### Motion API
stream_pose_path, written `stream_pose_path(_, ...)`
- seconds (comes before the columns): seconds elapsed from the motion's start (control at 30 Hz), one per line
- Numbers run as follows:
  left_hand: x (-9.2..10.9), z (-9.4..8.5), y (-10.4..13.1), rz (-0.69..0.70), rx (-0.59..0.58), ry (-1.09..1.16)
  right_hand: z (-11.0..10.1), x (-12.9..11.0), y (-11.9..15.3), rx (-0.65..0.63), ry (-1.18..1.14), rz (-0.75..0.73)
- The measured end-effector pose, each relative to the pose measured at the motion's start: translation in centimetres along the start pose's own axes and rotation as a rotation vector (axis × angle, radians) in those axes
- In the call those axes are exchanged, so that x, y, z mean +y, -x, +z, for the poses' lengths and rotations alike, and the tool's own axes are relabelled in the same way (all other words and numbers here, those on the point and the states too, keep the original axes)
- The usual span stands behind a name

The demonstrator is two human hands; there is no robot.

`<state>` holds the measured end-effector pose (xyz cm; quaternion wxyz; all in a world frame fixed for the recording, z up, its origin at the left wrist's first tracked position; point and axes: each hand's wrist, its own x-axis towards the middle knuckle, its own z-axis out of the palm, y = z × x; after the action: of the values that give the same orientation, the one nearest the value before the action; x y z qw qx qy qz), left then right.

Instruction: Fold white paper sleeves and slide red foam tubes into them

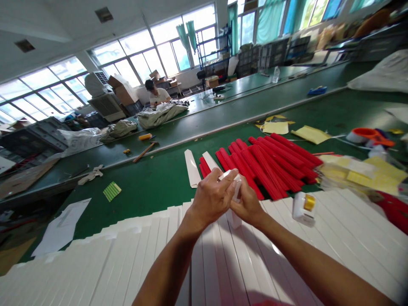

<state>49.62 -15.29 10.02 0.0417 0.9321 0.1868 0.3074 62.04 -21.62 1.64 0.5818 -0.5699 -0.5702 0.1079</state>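
Observation:
A narrow white box [234,219] stands end-up between my hands, above a row of long white boxes [153,238]. My left hand [211,194] is closed at its top end, fingers bent over the edge. Wrapped round the other side of the same box is my right hand [247,203]. The fingers cover much of the top, so I cannot see whether its flap is folded in. Just beyond my hands lies a pile of long red sleeve-like pieces [267,163]. Two white pieces, one a tapered flat strip [191,169], lie to the left of the pile.
A white tape dispenser [304,209] with yellow tape sits on the boxes at right. Yellow papers [311,134] and an orange tape roll [366,134] lie farther right. A paper sheet [62,225] is at left. Across the green benches sits another person [158,95].

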Motion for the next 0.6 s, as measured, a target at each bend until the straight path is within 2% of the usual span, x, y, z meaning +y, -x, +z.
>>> stream_pose_path(0.1, 0.1, -0.4, -0.4, 0.116, -0.067, -0.064, -0.3, 0.3, -0.4, -0.051, -0.051, -0.017)
stream_pose_path(0.2, -0.1, 0.0, -0.5, 0.213, -0.07, -0.112, -0.5, 0.6, -0.7, -0.082, -0.097, -0.016)
stream_pose_path(0.37, -0.2, 1.1, -0.2, 0.268, -0.012, -0.182, -0.8, 1.3, -0.8, -0.121, -0.134, -0.004)
stream_pose_path(0.53, 0.1, 0.9, -0.6, 0.28, -0.099, -0.236, -1.1, 0.9, -1.3, -0.168, -0.159, 0.002)
stream_pose_path(0.6, 0.3, 0.9, -0.7, 0.289, -0.098, -0.234, -1.4, 0.8, -1.5, -0.183, -0.17, -0.012)
